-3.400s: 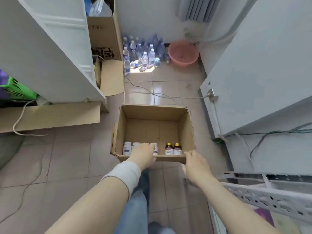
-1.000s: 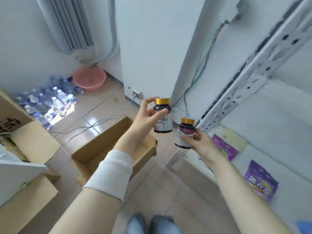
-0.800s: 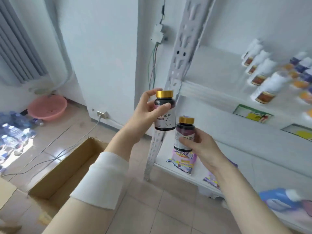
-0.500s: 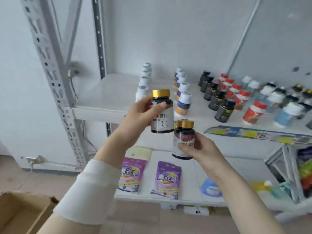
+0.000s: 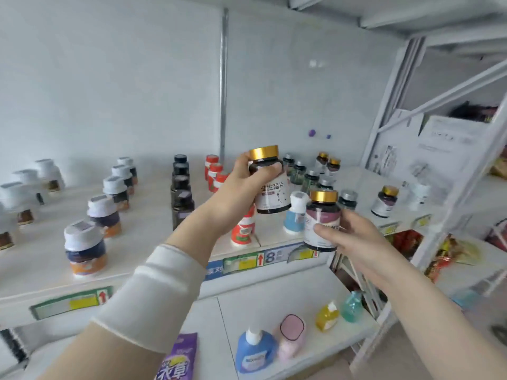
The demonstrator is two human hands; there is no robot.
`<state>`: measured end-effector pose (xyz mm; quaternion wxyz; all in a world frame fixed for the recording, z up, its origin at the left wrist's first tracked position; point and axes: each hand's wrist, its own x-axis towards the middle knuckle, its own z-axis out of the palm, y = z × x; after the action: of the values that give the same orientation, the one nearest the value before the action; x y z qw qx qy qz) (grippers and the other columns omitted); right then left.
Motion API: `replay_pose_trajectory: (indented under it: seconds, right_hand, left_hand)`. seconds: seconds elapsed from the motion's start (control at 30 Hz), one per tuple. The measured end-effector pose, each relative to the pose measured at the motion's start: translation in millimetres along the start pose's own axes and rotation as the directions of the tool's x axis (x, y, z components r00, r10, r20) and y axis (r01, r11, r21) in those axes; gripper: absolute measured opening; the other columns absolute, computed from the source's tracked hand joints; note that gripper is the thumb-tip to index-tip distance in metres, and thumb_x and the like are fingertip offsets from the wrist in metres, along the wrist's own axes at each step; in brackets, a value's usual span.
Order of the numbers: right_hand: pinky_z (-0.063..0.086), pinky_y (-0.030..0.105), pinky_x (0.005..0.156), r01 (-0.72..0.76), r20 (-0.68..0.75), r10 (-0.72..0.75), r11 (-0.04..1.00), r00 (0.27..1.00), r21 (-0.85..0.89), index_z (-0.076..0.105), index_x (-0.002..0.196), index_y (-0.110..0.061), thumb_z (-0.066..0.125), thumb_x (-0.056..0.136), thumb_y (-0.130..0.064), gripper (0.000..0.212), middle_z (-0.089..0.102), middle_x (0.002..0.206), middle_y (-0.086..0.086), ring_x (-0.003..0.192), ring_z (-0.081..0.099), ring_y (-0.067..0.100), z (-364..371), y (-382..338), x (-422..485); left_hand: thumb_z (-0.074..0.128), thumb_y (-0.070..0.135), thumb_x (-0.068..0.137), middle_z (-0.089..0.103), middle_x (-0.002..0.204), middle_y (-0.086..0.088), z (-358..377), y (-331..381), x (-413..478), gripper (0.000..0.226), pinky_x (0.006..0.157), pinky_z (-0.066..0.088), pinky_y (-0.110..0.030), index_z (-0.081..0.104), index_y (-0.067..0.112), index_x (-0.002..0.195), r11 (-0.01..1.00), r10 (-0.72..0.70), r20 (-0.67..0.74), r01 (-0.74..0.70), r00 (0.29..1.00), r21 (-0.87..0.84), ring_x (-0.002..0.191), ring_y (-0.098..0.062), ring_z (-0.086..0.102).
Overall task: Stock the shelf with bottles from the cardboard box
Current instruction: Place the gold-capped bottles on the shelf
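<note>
Right hand grips purple-label bottle round its body, upright, just before the shelf edge. Left hand, higher and farther in, has fingers curled round white-label bottle (gold cap, like the other), held above the shelf board. Behind: rows of stocked bottles.

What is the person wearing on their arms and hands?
A snug off-white fabric sleeve with rolled edges wraps the left forearm only. The left hand and right hand are bare: no gloves, rings or watch visible. The right forearm is uncovered.
</note>
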<state>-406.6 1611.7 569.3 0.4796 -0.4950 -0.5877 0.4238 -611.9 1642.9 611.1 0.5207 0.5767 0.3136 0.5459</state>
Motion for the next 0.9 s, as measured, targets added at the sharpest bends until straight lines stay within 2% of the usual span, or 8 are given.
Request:
replay_pose_trajectory:
  seconds: [0.2,0.3,0.4,0.5,0.6,0.63,0.77,0.9]
  right_hand:
    - [0.048,0.033,0.094,-0.015,-0.109,0.014,1.0,0.994,-0.017,0.06,0.11,-0.024,0.067,0.081,-0.012,0.032,0.068,0.111,-0.001,0.104,0.063,0.015,-79,-2,65]
    - [0.048,0.022,0.08,-0.026,-0.109,0.023,0.999,0.994,-0.024,0.059,0.105,-0.028,0.066,0.082,-0.013,0.028,0.067,0.11,-0.004,0.102,0.063,0.01,-109,2,90]
    - [0.048,0.022,0.078,-0.045,-0.129,0.04,0.998,0.991,-0.04,0.059,0.111,-0.025,0.066,0.083,-0.016,0.031,0.068,0.11,-0.003,0.102,0.063,0.011,-135,11,117]
    - [0.048,0.029,0.087,-0.053,-0.161,0.046,0.998,0.986,-0.043,0.058,0.118,-0.022,0.068,0.082,-0.018,0.037,0.068,0.111,0.0,0.103,0.063,0.015,-164,25,146]
    - [0.044,0.025,0.068,-0.039,-0.13,0.033,0.999,0.991,-0.039,0.058,0.116,-0.019,0.074,0.077,-0.019,0.042,0.068,0.1,0.0,0.084,0.061,0.016,-196,36,175]
    - [0.044,0.028,0.069,-0.033,-0.108,0.029,0.999,0.994,-0.035,0.059,0.115,-0.019,0.076,0.073,-0.02,0.045,0.067,0.1,0.002,0.083,0.06,0.019,-208,40,186]
    - [0.047,0.043,0.098,-0.028,-0.03,0.026,0.998,0.999,-0.05,0.056,0.116,-0.019,0.069,0.079,-0.007,0.041,0.065,0.114,0.006,0.109,0.061,0.024,-258,57,232]
    - [0.048,0.031,0.09,-0.006,0.074,0.018,0.987,0.997,-0.162,0.054,0.119,-0.022,0.075,0.074,-0.013,0.05,0.064,0.115,-0.001,0.108,0.059,0.017,-290,70,276]
  left_hand:
    - [0.066,0.037,0.078,0.064,0.117,-0.006,45,-22,105,0.05,0.1,0.047,-0.039,0.042,0.023,0.119,0.996,-0.047,0.126,0.037,0.991,0.08,0.108,-0.017,0.063]
    - [0.062,0.042,0.086,0.065,0.104,0.005,69,-36,146,0.038,0.104,0.044,-0.042,0.043,0.025,0.114,0.992,-0.071,0.147,0.054,0.987,0.112,0.108,-0.013,0.062]
    - [0.05,0.039,0.093,0.067,0.102,0.005,93,-47,182,0.025,0.1,0.047,-0.038,0.05,0.021,0.111,0.987,-0.092,0.195,0.064,0.976,0.145,0.101,-0.01,0.063]
    - [0.05,0.042,0.093,0.064,0.118,-0.002,117,-63,220,0.044,0.096,0.049,-0.038,0.046,0.015,0.129,0.973,-0.121,0.199,0.077,0.972,0.218,0.107,-0.016,0.062]
    - [0.05,0.044,0.093,0.062,0.123,-0.004,142,-80,258,0.049,0.1,0.046,-0.043,0.043,0.015,0.132,0.958,-0.135,0.188,0.079,0.973,0.276,0.111,-0.02,0.061]
    - [0.05,0.043,0.093,0.062,0.123,-0.006,152,-86,270,0.049,0.102,0.045,-0.044,0.044,0.014,0.132,0.955,-0.137,0.173,0.084,0.975,0.284,0.113,-0.022,0.06]
    - [0.05,0.037,0.094,0.063,0.118,-0.005,189,-112,316,0.035,0.105,0.042,-0.043,0.047,0.015,0.122,0.956,-0.141,0.099,0.11,0.985,0.272,0.114,-0.021,0.059]
    - [0.053,0.037,0.093,0.06,0.124,-0.007,214,-137,349,0.043,0.102,0.045,-0.039,0.047,0.014,0.129,0.911,-0.172,-0.002,0.16,0.985,0.379,0.115,-0.022,0.058]
